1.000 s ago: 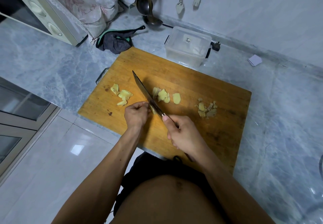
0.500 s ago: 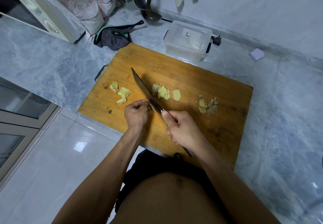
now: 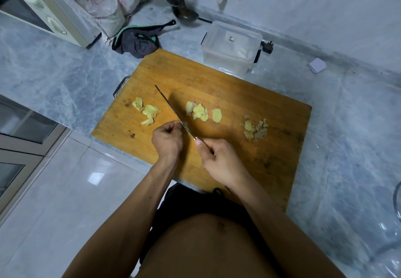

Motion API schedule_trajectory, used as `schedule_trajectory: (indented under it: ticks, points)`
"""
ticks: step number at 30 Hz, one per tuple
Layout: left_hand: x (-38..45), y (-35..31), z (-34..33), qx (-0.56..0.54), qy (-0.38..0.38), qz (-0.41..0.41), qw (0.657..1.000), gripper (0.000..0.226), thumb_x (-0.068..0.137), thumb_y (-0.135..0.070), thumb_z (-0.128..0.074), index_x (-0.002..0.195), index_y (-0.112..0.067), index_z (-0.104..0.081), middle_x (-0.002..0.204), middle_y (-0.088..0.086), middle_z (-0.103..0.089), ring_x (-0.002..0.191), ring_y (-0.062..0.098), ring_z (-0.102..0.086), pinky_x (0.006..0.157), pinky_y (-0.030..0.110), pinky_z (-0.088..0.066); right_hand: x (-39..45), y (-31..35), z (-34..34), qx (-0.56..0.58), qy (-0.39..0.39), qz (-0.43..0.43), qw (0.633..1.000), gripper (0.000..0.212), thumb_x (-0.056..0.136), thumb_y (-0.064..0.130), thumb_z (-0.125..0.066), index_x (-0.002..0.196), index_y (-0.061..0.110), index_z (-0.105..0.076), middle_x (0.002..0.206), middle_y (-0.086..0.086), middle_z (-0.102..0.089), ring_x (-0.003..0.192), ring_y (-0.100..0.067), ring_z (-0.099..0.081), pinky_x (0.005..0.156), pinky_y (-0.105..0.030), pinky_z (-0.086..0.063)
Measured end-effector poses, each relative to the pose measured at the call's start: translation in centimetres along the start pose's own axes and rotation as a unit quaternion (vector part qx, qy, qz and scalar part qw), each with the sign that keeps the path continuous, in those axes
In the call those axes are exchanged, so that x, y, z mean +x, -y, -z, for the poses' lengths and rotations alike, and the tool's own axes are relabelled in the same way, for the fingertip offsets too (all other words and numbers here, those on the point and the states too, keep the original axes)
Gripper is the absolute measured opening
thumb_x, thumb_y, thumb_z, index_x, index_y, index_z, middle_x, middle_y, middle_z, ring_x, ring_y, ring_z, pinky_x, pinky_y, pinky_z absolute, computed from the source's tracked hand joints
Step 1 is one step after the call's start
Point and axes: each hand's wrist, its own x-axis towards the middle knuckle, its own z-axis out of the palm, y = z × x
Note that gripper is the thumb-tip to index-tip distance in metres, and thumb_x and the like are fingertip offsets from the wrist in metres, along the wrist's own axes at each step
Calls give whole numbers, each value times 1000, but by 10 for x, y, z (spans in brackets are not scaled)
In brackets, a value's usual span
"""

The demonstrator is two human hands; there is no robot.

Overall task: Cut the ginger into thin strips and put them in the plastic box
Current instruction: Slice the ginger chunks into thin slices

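Ginger slices [image 3: 199,111] pale yellow, thin, flat on cutting board [image 3: 217,86].

The ginger slices [image 3: 199,112] are pale yellow on an orange-brown wooden cutting board [image 3: 238,95]. The worktop [image 3: 65,78] is grey-blue marble with white veins. The plastic box [image 3: 231,47] is clear. The cloth [image 3: 136,42] is dark grey, edged green.
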Motion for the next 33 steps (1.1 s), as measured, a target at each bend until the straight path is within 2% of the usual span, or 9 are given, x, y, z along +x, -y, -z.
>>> schedule_trajectory:
  ticks: [3, 5, 10, 14, 16, 22, 25, 28, 33]
  points:
    - [1, 2, 2, -3, 13, -5, 1000, 19, 78, -28, -62, 77, -17, -77, 78, 0, -76, 80, 25, -73, 82, 46, -59, -1, -3, 2, 19, 11, -10, 1000, 43, 105, 42, -44, 67, 22, -48, 60, -13, -52, 50, -16, -44, 52, -45, -42]
    - [3, 3, 4, 1, 17, -3, 1000, 20, 78, -28, -61, 79, -16, -77, 79, 1, -76, 81, 25, -73, 82, 46, -59, -7, -7, 5, 20, 15, -14, 1000, 45, 105, 42, -44, 71, 13, -51, 65, -20, -54, 50, -20, -44, 51, -46, -42]
    - [0, -2, 2, 21, 9, -6, 1000, 16, 86, -17, -63, 77, -17, -77, 80, 1, -76, 82, 23, -73, 83, 45, -59, -7, -9, 3, 17, -2, -18, 1000, 46, 105, 42, -44, 71, 11, -49, 62, -18, -52, 50, -21, -44, 52, -45, -42]
    - [1, 0, 4, 27, 20, -1, 999, 18, 85, -15, -61, 75, -14, -76, 82, -3, -76, 84, 24, -72, 84, 47, -58, -3, -13, -2, 34, -19, -33, 999, 51, 103, 46, -42, 71, 7, -47, 63, -21, -53, 56, -37, -49, 53, -50, -46]
    - [2, 0, 5, 30, 19, -5, 999, 19, 87, -15, -61, 76, -14, -76, 81, -2, -76, 84, 24, -72, 84, 47, -58, -3, -16, -3, 40, -20, -37, 998, 51, 104, 45, -42, 72, 5, -48, 64, -22, -53, 57, -38, -50, 54, -51, -46]
    - [1, -3, 7, 15, 20, 10, 1000, 21, 86, -17, -60, 70, -17, -73, 80, 4, -75, 84, 27, -72, 86, 48, -58, -5, -18, -2, 11, -13, -25, 1000, 43, 104, 44, -41, 68, 21, -46, 61, -10, -54, 56, -25, -52, 59, -49, -48]
    - [-2, -12, 8, -23, 24, 47, 998, 22, 93, -6, -56, 77, -11, -69, 84, 11, -73, 81, 27, -72, 78, 39, -61, -4, -20, 2, 31, 0, -46, 998, 46, 104, 48, -40, 75, 14, -51, 64, -14, -56, 51, -21, -49, 55, -45, -46]
    - [-5, -17, 16, -39, 28, 72, 996, 17, 97, -5, -55, 88, -7, -69, 85, 11, -70, 65, 16, -68, 60, 25, -59, -4, -20, 5, 63, 15, -64, 996, 46, 105, 46, -40, 87, 8, -58, 61, -5, -54, 46, -6, -46, 50, -33, -38]
    - [-5, -20, 28, -41, 80, 89, 992, 5, 93, -10, -65, 95, -10, -70, 85, 6, -70, 71, 14, -67, 62, 24, -59, -6, -18, 12, 69, 24, -66, 995, 46, 105, 45, -41, 100, 5, -63, 61, -2, -55, 45, -3, -48, 50, -28, -37]
